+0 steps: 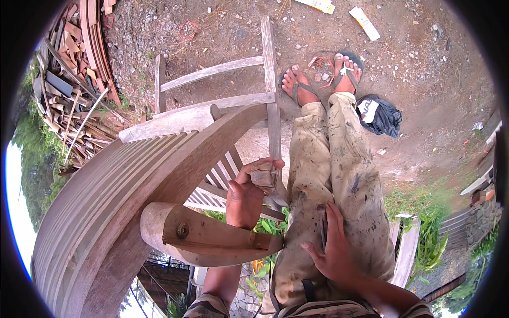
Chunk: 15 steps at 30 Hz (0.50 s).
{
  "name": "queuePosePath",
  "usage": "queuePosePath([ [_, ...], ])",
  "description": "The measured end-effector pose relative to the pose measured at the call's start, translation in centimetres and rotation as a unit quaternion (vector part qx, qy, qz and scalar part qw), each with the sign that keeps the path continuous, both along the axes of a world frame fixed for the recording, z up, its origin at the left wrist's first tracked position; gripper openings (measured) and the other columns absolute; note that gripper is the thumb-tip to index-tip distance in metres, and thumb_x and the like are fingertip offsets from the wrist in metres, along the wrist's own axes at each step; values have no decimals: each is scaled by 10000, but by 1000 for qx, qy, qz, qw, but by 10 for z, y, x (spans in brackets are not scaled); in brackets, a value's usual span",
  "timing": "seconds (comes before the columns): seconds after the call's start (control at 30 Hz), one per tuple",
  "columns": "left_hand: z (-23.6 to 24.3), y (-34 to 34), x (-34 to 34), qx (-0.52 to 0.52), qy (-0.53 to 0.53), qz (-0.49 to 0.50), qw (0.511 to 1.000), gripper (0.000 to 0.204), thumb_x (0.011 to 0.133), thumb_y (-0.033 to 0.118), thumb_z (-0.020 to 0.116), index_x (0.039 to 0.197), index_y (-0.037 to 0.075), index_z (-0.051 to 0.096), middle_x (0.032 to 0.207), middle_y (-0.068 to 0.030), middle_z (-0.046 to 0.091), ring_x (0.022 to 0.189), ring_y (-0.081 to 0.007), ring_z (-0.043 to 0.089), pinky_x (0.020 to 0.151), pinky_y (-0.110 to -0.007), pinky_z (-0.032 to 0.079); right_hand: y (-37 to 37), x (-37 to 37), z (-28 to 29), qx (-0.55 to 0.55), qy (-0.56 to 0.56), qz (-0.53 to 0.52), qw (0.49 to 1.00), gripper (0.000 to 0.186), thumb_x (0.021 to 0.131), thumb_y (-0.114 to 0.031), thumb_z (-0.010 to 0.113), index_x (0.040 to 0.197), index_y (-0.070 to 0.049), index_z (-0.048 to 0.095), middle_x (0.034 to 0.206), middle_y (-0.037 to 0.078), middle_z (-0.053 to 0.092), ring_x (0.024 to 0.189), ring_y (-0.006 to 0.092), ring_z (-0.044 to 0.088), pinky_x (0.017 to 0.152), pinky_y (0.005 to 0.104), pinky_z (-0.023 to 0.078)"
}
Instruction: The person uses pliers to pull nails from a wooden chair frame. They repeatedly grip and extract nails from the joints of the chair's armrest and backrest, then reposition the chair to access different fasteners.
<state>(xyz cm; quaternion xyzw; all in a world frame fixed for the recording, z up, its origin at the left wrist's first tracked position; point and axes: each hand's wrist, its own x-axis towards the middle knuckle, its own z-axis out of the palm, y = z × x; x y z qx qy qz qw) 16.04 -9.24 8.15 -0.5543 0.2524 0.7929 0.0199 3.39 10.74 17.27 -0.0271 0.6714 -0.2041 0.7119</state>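
Note:
My left hand grips the squared end of a weathered wooden piece on a slatted wooden chair, which lies at an angle on my left. A curved armrest with a round fitting in it crosses over my left forearm. My right hand rests on my right thigh, fingers over a slim dark tool with the thumb out to the side. The tool's far end is partly hidden by the fingers.
A wooden frame lies beyond the chair. A pile of scrap boards is at upper left. My sandalled feet are on the dirt beside a black plastic bag. Packets, plants and pale planks lie around.

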Motion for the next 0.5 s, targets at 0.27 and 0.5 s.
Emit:
queuePosePath([
  [0.27, 33, -4, 2, 49, -38, 18, 998, 892, 1010, 727, 378, 1450, -43, 478, 1422, -236, 585, 1364, -321, 521, 1196, -478, 321, -84, -54, -66, -204, 93, -9, 974, 701, 893, -305, 760, 1478, -27, 493, 1499, 223, 470, 1337, 393, 532, 1088, 476, 468],
  [0.5, 101, 8, 21, 8, -111, 73, 991, 533, 1065, 453, 548, 1361, 11, 531, 1356, -182, 595, 1297, -283, 568, 1094, -470, 460, -84, -23, -50, -337, 50, -96, 935, 618, 815, -52, 756, 1407, -63, 578, 1280, 110, 650, 1079, 299, 690, 840, 372, 605],
])
